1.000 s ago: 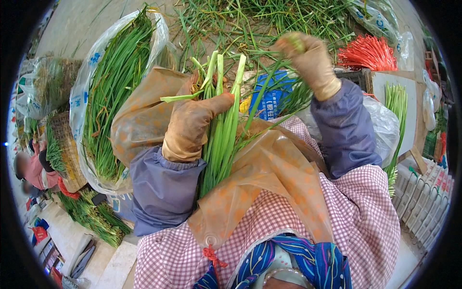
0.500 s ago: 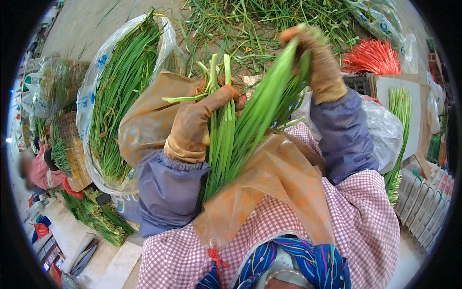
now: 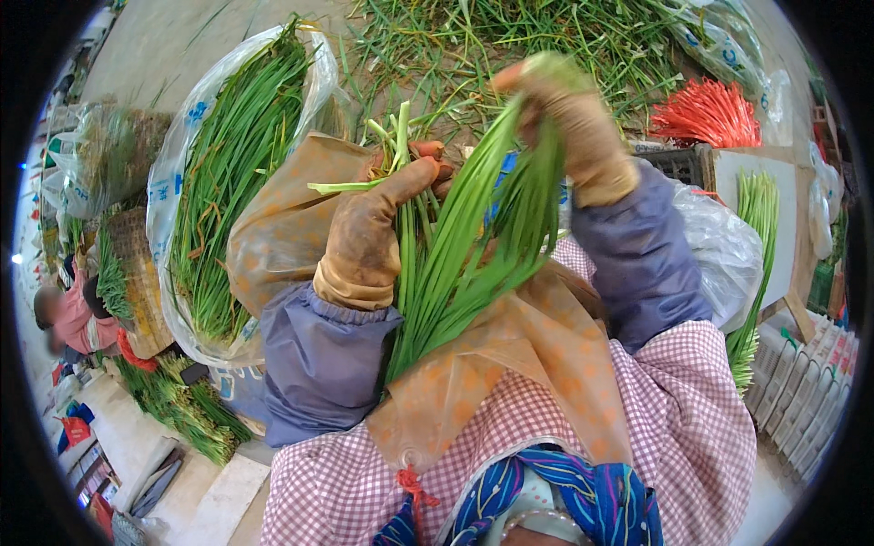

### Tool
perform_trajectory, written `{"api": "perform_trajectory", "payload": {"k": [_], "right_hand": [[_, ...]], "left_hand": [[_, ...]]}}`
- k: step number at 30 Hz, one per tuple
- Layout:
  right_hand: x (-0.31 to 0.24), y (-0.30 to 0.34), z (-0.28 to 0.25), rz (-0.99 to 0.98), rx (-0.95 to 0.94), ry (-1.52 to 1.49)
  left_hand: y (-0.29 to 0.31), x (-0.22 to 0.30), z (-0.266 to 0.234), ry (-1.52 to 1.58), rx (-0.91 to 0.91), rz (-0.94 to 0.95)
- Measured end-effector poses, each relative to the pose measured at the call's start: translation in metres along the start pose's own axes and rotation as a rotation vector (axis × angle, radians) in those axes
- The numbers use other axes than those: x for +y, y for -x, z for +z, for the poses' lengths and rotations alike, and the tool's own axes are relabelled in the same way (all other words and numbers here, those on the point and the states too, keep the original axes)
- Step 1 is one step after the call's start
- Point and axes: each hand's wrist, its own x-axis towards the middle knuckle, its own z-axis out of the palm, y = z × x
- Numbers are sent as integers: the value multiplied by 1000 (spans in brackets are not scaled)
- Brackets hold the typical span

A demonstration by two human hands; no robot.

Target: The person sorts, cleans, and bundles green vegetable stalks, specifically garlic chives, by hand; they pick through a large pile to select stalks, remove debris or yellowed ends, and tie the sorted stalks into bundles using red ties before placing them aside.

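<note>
My left hand (image 3: 364, 227), in a brown stained glove, is closed around a few garlic chives (image 3: 402, 136) with their pale stem ends sticking up past the fingers. To its right, my blurred right hand (image 3: 574, 127), also gloved, grips a thicker bunch of garlic chives (image 3: 464, 237) near the stem ends. The long green leaves of that bunch hang down toward my lap and pass close to the left hand's fingertips. Beneath them a translucent brown apron (image 3: 510, 350) with orange spots covers my lap. Some leaf ends overlap, so which hand holds them I cannot tell.
An open plastic bag of long chives (image 3: 238, 182) stands on the left. Loose trimmed leaves (image 3: 510, 41) litter the ground ahead. Red ties (image 3: 706, 114) lie at the far right, near a dark crate (image 3: 678, 166) and an upright bundle of greens (image 3: 756, 227). Another person (image 3: 77, 318) sits far left.
My right hand has moved left and slightly down, swinging its bunch toward the left hand. A thick stalk that stood up beside the left fingers no longer shows there.
</note>
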Motion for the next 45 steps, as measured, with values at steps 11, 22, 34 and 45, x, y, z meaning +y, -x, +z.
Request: {"api": "perform_trajectory", "payload": {"k": [11, 22, 34, 45], "right_hand": [[-22, 8, 20, 33, -160, 353], [-18, -37, -37, -244, 180, 155], [-96, -37, -123, -731, 420, 366], [-4, -27, 47, -23, -433, 414]], "left_hand": [[-11, -3, -7, -87, 29, 121], [-8, -2, -6, -22, 100, 133], [-15, 3, -6, -78, -76, 166], [-11, -10, 8, -476, 16, 235]]}}
